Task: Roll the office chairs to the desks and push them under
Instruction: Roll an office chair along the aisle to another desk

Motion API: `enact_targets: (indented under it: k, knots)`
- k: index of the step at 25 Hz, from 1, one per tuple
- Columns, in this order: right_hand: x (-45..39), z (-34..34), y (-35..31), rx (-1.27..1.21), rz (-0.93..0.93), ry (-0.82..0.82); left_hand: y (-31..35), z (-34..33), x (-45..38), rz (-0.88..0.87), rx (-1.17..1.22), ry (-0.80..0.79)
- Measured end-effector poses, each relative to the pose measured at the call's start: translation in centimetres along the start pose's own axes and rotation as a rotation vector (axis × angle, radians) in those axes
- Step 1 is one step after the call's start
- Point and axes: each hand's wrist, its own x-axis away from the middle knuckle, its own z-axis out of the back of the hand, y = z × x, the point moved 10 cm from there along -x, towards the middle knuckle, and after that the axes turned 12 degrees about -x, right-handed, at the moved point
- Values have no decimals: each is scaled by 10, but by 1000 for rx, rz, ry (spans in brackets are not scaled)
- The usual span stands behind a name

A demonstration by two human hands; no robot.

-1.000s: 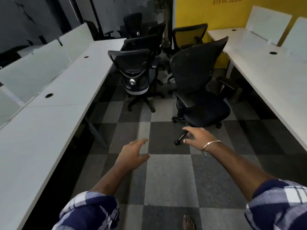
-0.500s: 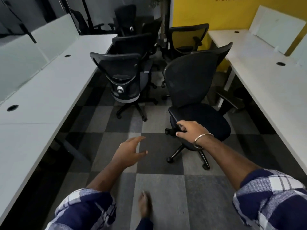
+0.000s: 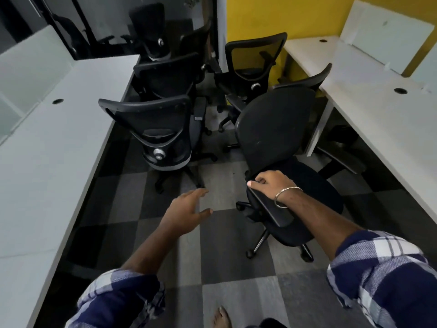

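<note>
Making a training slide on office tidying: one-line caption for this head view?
Right hand grips the nearest chair's armrest, left hand open, between two white desks.

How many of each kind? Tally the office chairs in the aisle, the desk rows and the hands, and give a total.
Office chairs: 6, namely held chair, front mesh chair, chair behind it, two rear chairs, chair by the yellow wall
Desk rows: 2, left desk row, right desk row
Hands: 2, left hand, right hand
Total: 10
</note>
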Motion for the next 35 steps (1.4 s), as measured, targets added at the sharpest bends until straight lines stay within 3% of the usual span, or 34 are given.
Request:
enact_targets:
  k: [11, 20, 28, 35]
  knots:
    - [-237, 69, -30, -34, -122, 190, -5, 33, -168, -77, 44, 41]
    - [-375, 67, -18, -135, -340, 124, -20, 26, -259, -18, 74, 15]
    - [-360, 42, -24, -97, -301, 136, -17, 16, -270, -25, 80, -30]
    - [-253, -10, -33, -6, -192, 30, -3, 16, -225, -73, 105, -38]
